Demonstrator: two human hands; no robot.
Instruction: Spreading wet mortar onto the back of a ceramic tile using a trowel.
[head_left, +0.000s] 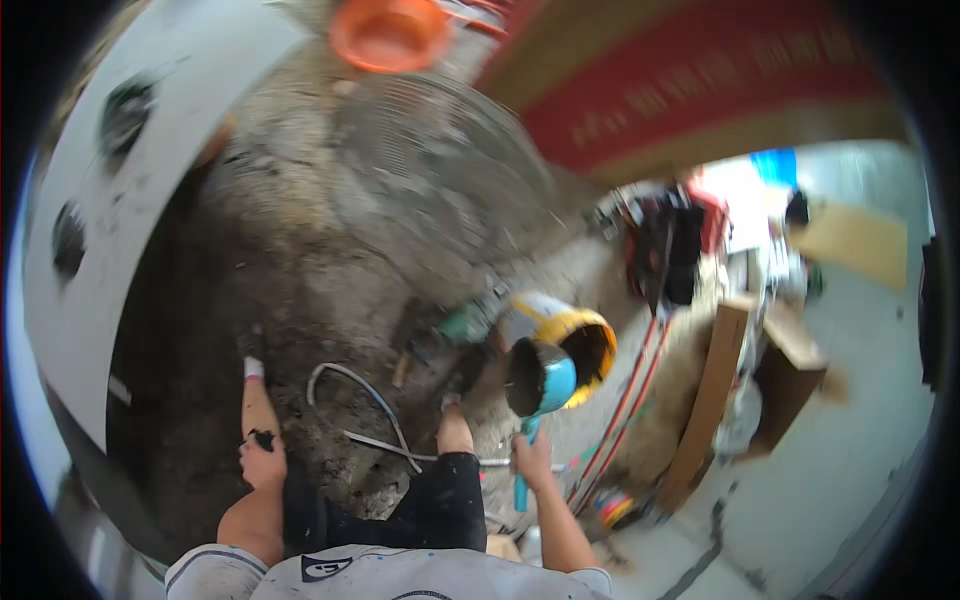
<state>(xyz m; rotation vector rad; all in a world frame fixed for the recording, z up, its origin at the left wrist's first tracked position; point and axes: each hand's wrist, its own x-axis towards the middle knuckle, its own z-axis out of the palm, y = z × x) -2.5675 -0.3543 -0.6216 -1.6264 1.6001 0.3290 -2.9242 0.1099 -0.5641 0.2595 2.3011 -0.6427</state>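
My right hand (531, 456) is closed round the handle of a light-blue long-handled scoop (556, 385), whose cup has a dark interior. The scoop is held in front of a yellow bucket (593, 325) with a dark interior. My left hand (262, 460) is closed beside my left leg on a small black thing (263, 441) that I cannot make out. A green tool (455, 325), blurred, lies on the dirty floor (300, 270) near my right foot, and a pale hose (380, 440) loops between my legs.
An orange basin (390, 30) stands at the top, above a patch of grey wet-looking mortar (430, 170). A white board (160, 140) with two holes is at left, a large red-and-brown box (680, 80) at upper right. Bags (665, 250), red hoses (630, 400) and cardboard (715, 390) lie at right.
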